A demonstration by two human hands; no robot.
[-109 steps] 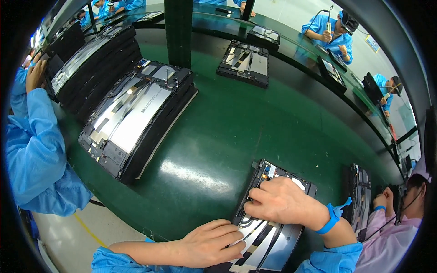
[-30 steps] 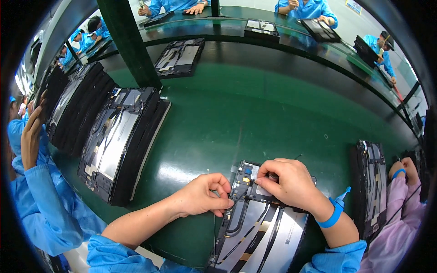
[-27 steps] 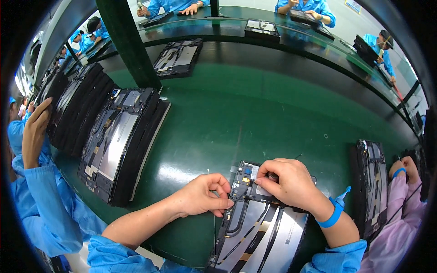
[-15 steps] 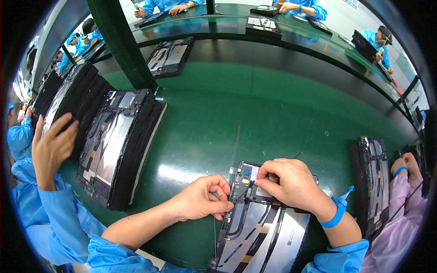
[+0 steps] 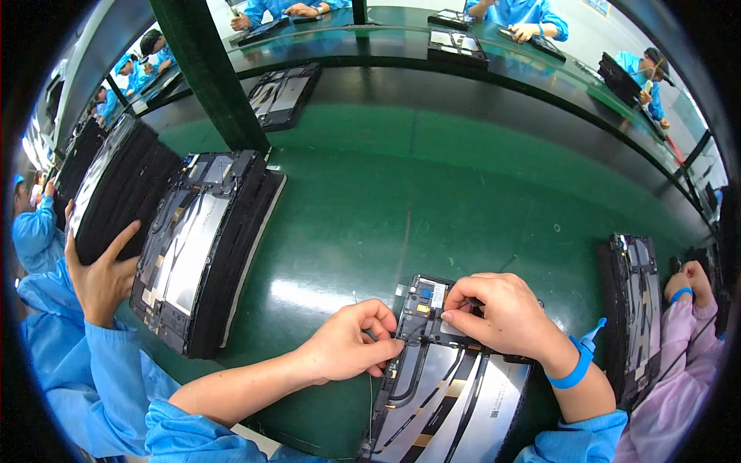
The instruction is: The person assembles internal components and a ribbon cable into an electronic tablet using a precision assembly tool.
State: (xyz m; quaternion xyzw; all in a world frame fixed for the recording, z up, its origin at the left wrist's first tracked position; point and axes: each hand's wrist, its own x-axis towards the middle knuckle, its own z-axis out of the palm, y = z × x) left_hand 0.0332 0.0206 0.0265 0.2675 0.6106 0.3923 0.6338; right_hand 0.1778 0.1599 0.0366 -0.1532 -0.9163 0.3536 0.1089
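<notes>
An opened tablet [image 5: 492,393] lies before me, its silver battery plates, black cables and small circuit board [image 5: 423,297] exposed. My left hand [image 5: 359,339] is closed in a pinch at the tablet's left edge, thumb tip against the frame. A thin wire [image 5: 370,417] runs down from those fingers beside the tablet. Over the upper part of the tablet, my right hand [image 5: 502,312] is bent, thumb and fingertips pinched together just right of the circuit board. What it holds is hidden beneath the fingers. A blue strap [image 5: 575,366] circles my right wrist.
At left, a stack of opened tablets [image 5: 181,255] stands beside another dark stack [image 5: 127,185], which a co-worker's hand [image 5: 104,282] touches. Another stack [image 5: 634,309] stands right, near a pink-sleeved person's hands [image 5: 685,282]. A green post [image 5: 208,77] rises at the back left; a tablet [image 5: 284,96] lies behind it.
The co-worker's hand at left has come down onto the dark stack. Both my hands have shifted very slightly right along with the tablet, keeping their pinches.
</notes>
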